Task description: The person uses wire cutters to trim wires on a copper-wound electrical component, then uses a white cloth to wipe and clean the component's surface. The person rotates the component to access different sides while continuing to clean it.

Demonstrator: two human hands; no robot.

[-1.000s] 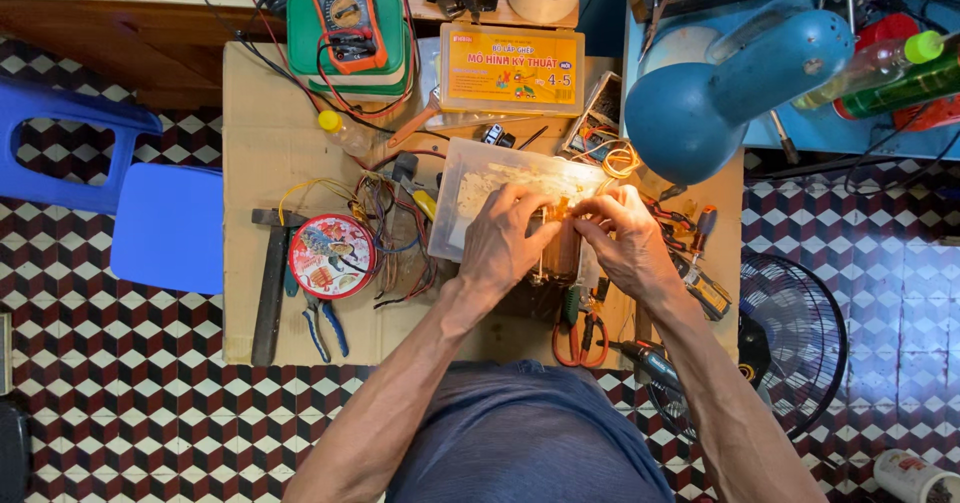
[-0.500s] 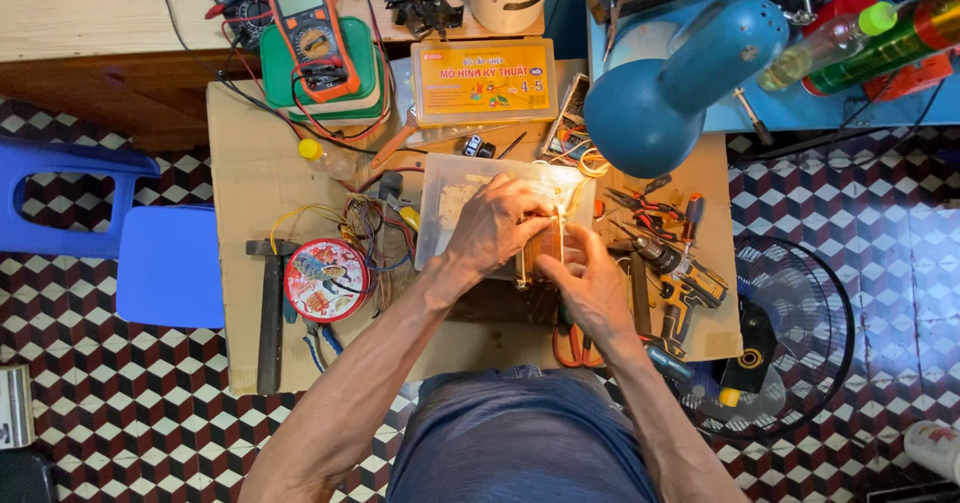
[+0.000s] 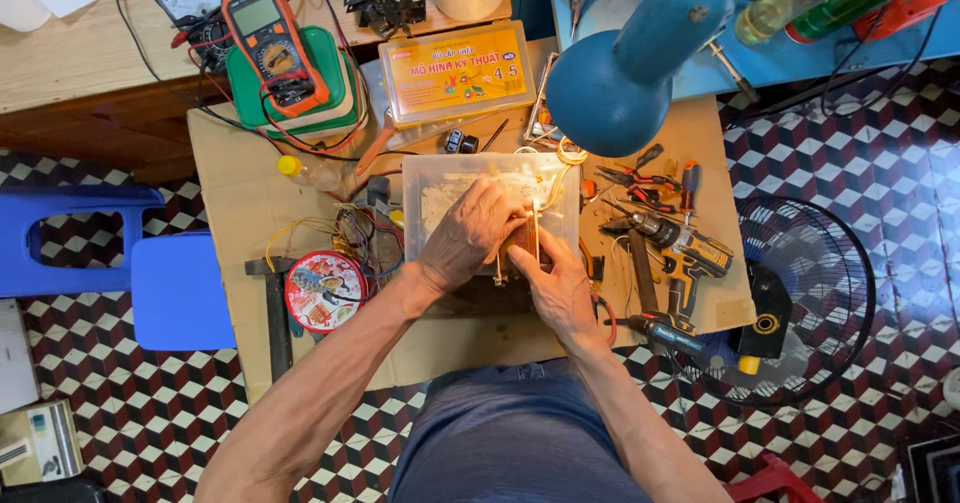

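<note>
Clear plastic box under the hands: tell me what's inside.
The clear plastic box shows pale whitish contents. The left hand and right hand cover its near part, so the rest is hidden.

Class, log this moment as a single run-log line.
left hand: on clear box | right hand: holding thin stick upright | drill: lying to the right

My left hand [image 3: 468, 238] and right hand [image 3: 556, 285] cover most of the small brown piece [image 3: 522, 255] I grip, my fingers [image 3: 500, 225] hide its shape, and the blue lamp [image 3: 640, 63] screens the desk [image 3: 250, 203] behind it.
</note>
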